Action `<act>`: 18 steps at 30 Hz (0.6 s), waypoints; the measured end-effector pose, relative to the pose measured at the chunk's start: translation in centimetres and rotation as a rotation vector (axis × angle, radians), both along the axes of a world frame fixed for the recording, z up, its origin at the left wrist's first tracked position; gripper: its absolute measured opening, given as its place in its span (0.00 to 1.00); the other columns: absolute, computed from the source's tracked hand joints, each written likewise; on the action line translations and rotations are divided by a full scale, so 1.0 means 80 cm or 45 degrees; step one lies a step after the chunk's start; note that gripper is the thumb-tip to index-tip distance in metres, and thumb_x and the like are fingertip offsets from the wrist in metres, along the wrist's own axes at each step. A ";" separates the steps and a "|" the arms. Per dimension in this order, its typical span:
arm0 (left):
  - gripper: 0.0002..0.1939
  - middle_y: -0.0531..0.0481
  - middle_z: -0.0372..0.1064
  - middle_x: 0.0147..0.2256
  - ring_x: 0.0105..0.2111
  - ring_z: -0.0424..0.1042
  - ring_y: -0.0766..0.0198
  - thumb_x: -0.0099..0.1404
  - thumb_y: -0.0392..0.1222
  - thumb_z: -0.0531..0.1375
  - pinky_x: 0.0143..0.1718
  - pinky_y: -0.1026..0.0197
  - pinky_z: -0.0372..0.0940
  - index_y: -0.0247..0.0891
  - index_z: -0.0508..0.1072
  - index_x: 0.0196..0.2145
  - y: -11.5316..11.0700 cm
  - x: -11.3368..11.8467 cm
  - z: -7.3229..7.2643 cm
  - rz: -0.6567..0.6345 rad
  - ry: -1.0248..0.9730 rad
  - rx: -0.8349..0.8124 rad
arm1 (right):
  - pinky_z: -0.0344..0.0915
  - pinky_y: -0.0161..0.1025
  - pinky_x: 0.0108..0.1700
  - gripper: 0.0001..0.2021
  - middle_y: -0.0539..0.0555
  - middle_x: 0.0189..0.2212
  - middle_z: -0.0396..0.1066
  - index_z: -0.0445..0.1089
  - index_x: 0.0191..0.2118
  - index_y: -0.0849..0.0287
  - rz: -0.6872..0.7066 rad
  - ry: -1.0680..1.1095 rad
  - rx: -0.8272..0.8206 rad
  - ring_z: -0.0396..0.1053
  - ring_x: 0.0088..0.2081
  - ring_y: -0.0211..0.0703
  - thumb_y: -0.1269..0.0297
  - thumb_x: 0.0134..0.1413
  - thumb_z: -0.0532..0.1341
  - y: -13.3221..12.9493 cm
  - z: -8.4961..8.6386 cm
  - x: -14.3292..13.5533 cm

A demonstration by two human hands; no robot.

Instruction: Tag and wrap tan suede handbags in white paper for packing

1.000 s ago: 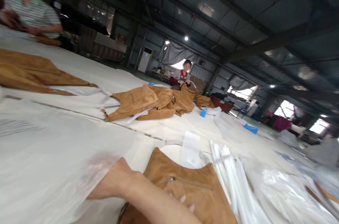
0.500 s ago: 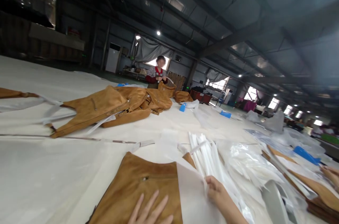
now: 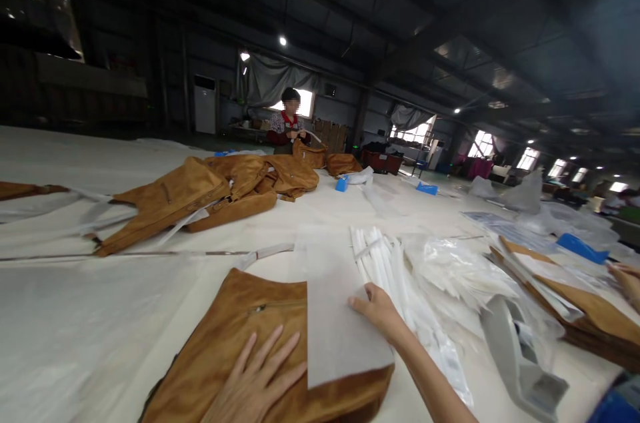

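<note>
A brown suede-like bag [image 3: 200, 356] with a zipper lies flat on the white table in front of me. My left hand [image 3: 255, 376] rests on it, fingers spread, palm down. My right hand [image 3: 375, 310] pinches the right edge of a translucent white sheet [image 3: 335, 336], which covers the right part of the bag. Just behind the right hand lies a bundle of white strips [image 3: 380, 256].
More brown bags [image 3: 185, 190] lie across the table at the left and middle. A grey tape dispenser [image 3: 515, 350], clear plastic bags [image 3: 450, 263] and stacked brown pieces [image 3: 600, 316] are at right. A person [image 3: 289, 123] stands beyond the table; another person's hand shows at the right edge.
My right hand has moved left and up with the sheet, which now covers more of the bag. My left hand has slid slightly left. The view has shifted a little.
</note>
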State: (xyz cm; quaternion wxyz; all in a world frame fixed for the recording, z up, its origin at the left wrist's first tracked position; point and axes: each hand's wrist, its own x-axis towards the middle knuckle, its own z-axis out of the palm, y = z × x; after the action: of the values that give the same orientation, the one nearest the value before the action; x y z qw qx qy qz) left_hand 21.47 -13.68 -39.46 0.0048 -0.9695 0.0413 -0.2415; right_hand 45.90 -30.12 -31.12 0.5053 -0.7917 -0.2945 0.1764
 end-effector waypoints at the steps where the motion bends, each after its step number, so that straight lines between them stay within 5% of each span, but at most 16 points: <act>1: 0.43 0.48 0.49 0.67 0.65 0.49 0.40 0.56 0.62 0.64 0.64 0.34 0.40 0.55 0.55 0.65 -0.003 -0.002 0.002 0.017 0.051 -0.050 | 0.65 0.40 0.35 0.15 0.53 0.27 0.72 0.66 0.28 0.59 0.050 0.022 0.042 0.69 0.32 0.47 0.53 0.42 0.66 0.006 0.000 0.002; 5: 0.38 0.47 0.49 0.67 0.67 0.44 0.45 0.58 0.55 0.65 0.65 0.32 0.35 0.51 0.59 0.63 -0.015 -0.007 0.014 0.058 0.206 -0.262 | 0.66 0.38 0.35 0.16 0.53 0.32 0.73 0.67 0.36 0.59 0.199 0.149 0.230 0.70 0.34 0.45 0.52 0.46 0.65 -0.008 0.012 -0.002; 9: 0.32 0.43 0.53 0.65 0.67 0.44 0.46 0.60 0.54 0.65 0.65 0.34 0.33 0.46 0.66 0.60 -0.023 -0.003 0.032 0.062 0.324 -0.461 | 0.68 0.39 0.35 0.17 0.52 0.33 0.75 0.72 0.41 0.55 0.371 0.452 0.361 0.72 0.32 0.44 0.57 0.43 0.70 -0.076 0.051 -0.004; 14: 0.24 0.48 0.53 0.65 0.67 0.44 0.46 0.63 0.48 0.64 0.65 0.34 0.34 0.48 0.69 0.56 -0.012 0.007 0.067 0.067 0.539 -0.701 | 0.66 0.36 0.34 0.11 0.54 0.25 0.73 0.78 0.28 0.59 0.998 0.541 -0.257 0.72 0.30 0.42 0.55 0.51 0.67 -0.151 0.105 -0.028; 18: 0.19 0.48 0.65 0.58 0.62 0.58 0.49 0.66 0.48 0.59 0.60 0.52 0.54 0.44 0.73 0.53 0.014 0.023 0.113 -0.089 0.779 -0.883 | 0.65 0.29 0.34 0.22 0.52 0.20 0.68 0.75 0.23 0.63 1.591 0.416 -0.469 0.69 0.27 0.37 0.49 0.58 0.60 -0.160 0.091 -0.063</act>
State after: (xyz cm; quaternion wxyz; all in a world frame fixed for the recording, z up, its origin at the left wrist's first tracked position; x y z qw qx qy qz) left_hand 23.30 -12.53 -30.40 -0.3401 -0.9386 -0.0098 0.0562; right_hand 40.82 -42.94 -23.83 0.2029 -0.5090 -0.5823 0.6006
